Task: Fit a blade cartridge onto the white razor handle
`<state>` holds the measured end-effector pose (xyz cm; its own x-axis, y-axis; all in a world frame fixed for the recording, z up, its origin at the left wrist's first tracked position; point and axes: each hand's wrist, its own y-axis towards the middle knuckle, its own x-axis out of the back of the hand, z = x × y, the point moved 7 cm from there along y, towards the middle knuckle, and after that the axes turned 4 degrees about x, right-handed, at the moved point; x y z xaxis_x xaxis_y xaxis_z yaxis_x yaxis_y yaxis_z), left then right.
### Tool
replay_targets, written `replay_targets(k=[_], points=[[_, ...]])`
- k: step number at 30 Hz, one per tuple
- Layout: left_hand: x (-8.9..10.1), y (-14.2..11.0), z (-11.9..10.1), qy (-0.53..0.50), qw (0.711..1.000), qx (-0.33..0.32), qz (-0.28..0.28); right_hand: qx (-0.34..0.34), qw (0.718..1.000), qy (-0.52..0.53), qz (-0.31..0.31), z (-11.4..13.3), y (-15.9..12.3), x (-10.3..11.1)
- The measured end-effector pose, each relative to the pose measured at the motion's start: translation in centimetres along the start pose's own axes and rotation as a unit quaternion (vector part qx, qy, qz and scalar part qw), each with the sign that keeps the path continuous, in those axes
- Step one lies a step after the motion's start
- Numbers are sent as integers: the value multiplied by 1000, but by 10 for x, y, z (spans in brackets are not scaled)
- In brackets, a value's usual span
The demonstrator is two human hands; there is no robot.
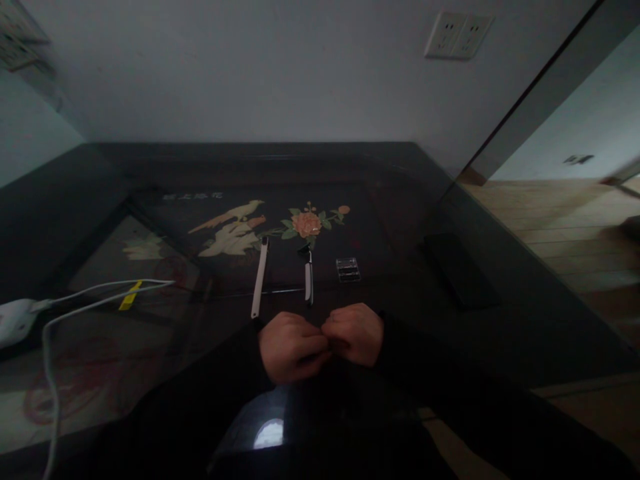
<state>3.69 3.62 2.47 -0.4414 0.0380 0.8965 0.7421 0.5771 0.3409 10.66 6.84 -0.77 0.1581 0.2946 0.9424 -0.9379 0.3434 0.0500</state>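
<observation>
My left hand (pixel 295 347) and my right hand (pixel 354 333) meet just above the near part of the dark table, fingers curled and fingertips touching. Whatever they may pinch between them is hidden. Just beyond the hands lies a razor (pixel 309 280) with a grey and black handle, its dark head pointing away from me. To its left is a long, slim, pale stick-like tool (pixel 259 280) with a dark far end. On the right sits a small clear case (pixel 348 269) with dark strips inside, apart from both hands.
The glossy dark tabletop (pixel 400 267) bears a bird and flower picture (pixel 306 223). A flat black slab (pixel 460 272) lies at the right. At the left are a white charger (pixel 17 321) and a white cable (pixel 53 373) with a yellow tag (pixel 131 296). A wall stands behind.
</observation>
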Motion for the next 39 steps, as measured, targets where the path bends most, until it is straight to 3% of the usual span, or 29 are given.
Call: replay_targets(k=[21, 27, 39], points=[[-4, -2, 0, 5, 1000, -9, -18, 1, 1000, -13, -5, 1, 0, 2], [-5, -1, 1, 16, 1000, -3, 6, 0, 1000, -9, -8, 2, 0, 3], [-2, 0, -1, 20, 999, -16, -34, 0, 1000, -16, -4, 1, 0, 2]])
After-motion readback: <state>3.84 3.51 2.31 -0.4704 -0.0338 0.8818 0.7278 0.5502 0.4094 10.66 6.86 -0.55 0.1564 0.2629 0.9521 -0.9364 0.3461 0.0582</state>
